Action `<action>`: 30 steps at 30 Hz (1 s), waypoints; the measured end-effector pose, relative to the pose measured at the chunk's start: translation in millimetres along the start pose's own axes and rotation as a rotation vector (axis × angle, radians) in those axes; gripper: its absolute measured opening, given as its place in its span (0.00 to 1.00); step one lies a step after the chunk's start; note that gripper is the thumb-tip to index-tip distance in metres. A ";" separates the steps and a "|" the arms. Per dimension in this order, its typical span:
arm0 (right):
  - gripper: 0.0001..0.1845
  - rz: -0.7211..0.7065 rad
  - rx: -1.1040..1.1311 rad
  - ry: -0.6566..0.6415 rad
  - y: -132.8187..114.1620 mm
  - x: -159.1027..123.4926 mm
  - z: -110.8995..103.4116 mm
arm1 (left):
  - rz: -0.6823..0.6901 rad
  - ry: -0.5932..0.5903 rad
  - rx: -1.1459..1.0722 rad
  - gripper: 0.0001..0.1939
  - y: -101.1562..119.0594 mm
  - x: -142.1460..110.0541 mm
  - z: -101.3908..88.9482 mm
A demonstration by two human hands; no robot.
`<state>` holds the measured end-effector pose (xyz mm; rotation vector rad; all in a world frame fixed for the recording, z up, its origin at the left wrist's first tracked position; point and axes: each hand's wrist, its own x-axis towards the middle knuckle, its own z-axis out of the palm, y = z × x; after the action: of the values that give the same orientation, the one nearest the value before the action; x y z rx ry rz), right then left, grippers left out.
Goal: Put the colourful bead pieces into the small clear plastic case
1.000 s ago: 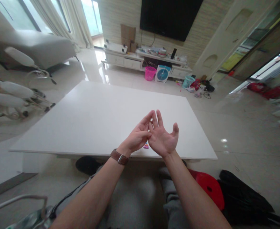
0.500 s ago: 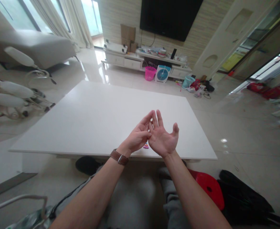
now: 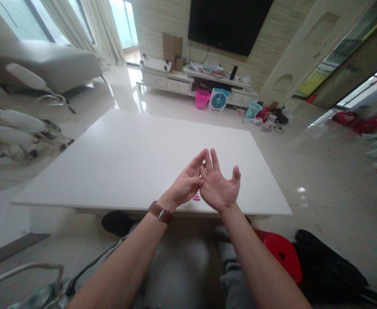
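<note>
Over the near edge of the white table (image 3: 137,159), my two hands meet. My right hand (image 3: 218,189) is turned palm up, its thumb held apart and its upper fingers stretched out, with nothing lying in the palm. My left hand (image 3: 185,184), with a brown-strapped watch (image 3: 160,212) on the wrist, closes on the little-finger side of the right hand. Its thumb presses at the base of those fingers. Below the hands, a small pink and multicoloured item (image 3: 196,197) rests on the table, partly covered; its kind is too small to make out.
A red stool (image 3: 283,257) and a black bag-like heap (image 3: 330,266) are at the lower right. White chairs (image 3: 21,124) stand on the left. Beyond the table are a low TV cabinet (image 3: 178,86), a pink basket (image 3: 202,99) and a blue-white fan (image 3: 219,100).
</note>
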<state>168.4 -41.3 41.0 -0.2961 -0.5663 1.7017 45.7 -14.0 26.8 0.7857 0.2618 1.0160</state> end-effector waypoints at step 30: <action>0.31 0.001 -0.018 0.011 0.2 0.2 -0.2 | -0.002 -0.004 -0.007 0.44 1.0 -0.5 0.9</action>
<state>168.4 -41.1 40.8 -0.3190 -0.5733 1.6961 45.2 -14.6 28.0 0.7812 0.2552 1.0128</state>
